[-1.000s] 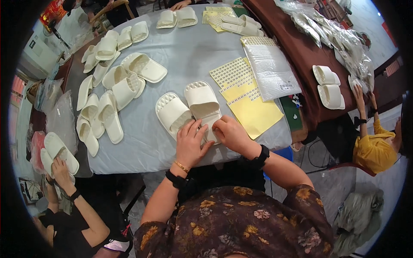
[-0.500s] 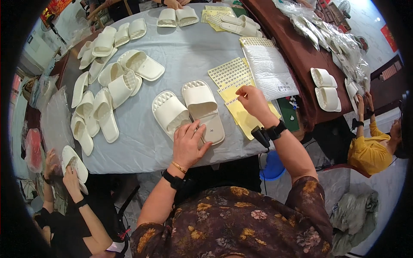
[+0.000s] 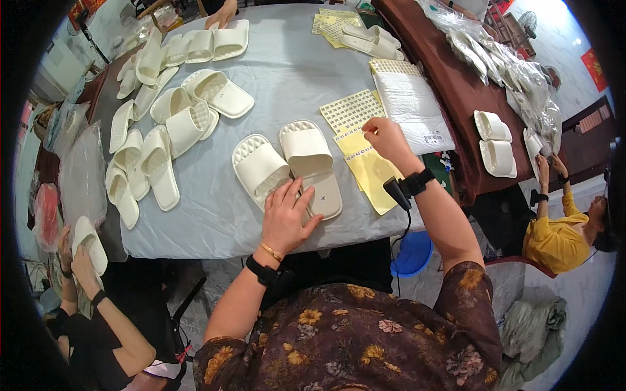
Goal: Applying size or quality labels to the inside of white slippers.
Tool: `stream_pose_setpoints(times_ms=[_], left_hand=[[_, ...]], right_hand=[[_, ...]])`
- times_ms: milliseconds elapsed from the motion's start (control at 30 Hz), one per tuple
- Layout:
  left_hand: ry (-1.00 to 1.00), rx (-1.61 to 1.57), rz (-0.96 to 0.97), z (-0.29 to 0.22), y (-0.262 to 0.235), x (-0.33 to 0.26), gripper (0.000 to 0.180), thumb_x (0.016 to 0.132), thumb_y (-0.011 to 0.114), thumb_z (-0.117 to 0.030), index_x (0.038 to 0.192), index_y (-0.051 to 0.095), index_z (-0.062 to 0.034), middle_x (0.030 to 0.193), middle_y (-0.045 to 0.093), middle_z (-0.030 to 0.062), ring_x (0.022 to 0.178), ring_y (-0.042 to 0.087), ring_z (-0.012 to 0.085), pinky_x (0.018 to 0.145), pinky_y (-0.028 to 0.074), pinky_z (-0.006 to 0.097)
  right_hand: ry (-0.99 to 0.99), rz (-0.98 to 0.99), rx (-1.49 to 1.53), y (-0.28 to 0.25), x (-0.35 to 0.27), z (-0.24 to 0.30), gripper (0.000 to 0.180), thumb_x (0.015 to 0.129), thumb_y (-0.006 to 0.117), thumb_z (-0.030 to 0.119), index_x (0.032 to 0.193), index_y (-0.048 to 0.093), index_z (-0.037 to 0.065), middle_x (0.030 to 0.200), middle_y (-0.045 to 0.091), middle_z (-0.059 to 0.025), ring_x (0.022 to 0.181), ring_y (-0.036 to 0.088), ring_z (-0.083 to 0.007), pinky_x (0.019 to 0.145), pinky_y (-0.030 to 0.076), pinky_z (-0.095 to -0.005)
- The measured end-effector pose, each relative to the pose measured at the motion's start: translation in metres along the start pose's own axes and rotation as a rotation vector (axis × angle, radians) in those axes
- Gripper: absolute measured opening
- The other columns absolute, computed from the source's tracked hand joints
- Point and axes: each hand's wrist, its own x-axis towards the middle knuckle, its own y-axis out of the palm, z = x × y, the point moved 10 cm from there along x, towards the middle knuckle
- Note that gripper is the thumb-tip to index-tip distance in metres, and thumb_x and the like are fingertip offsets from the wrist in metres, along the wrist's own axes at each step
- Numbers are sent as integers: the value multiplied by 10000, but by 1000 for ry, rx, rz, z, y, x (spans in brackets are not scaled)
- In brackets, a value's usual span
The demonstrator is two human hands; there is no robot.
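Note:
A pair of cream slippers lies at the table's near edge, toes pointing away: the left slipper [image 3: 259, 164] and the right slipper [image 3: 308, 144], which has a number on its insole. My left hand [image 3: 285, 212] rests over their heel ends, fingers spread and stretched, thumb at the right slipper's heel. Beside the pair, my right hand [image 3: 389, 142] hovers at a yellow sticker sheet [image 3: 377, 182] with its thumb and forefinger pinched together. Whatever is between those fingertips is too small to make out. Another sticker sheet [image 3: 351, 112] with dark printed rows lies just beyond.
Several cream slippers [image 3: 186, 127] crowd the table's left side. A white padded packet [image 3: 417, 107] lies on the right, with more slippers [image 3: 372, 42] beyond it. Co-workers handle a slipper [image 3: 90, 244] at the left and another [image 3: 533, 146] at the right. A blue basin [image 3: 413, 253] stands below.
My hands stay almost where they were. At the far side, a pair of slippers has moved left with a co-worker's hand. The left co-worker's slipper has shifted outward.

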Motion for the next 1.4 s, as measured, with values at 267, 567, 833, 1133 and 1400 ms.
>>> stream_pose_setpoints(times_ms=[267,567,833,1133,1400], left_hand=[[-23,-17,14,3,-1,2,562,776,722,-411,1242,624,-111,1373,530,132,1258,459,317,1061,326,460],[-23,-57,58,0,3,-4,567,781,717,-412,1253,611,-117,1373,516,134,1248,461,333,1043,336,476],[74,-38,-13,-6,-3,2,451,795,730,-325,1215,644,-188,1331,535,104,1241,472,311,1028,341,477],[101,-38,6,-11,-2,1,372,782,728,-291,1144,684,-219,1259,570,79,1217,493,294,1020,347,463],[94,-34,6,-10,-2,2,360,794,717,-305,1141,684,-213,1260,569,82,1218,497,288,1024,344,456]], right_hand=[[-161,47,15,37,26,20,162,787,645,83,919,709,15,863,699,-183,832,667,-346,763,531,-415],[-77,35,-19,70,24,-1,127,819,642,136,920,682,73,914,632,-153,855,627,-342,765,516,-411],[-95,-7,0,68,28,1,102,836,642,125,915,683,76,925,620,-159,855,620,-353,766,511,-429],[-85,-13,-7,70,27,0,111,835,637,85,935,664,44,913,632,-150,827,636,-302,757,517,-385],[-93,4,9,72,27,-1,117,823,648,98,926,674,51,906,632,-158,831,632,-322,763,517,-401]])
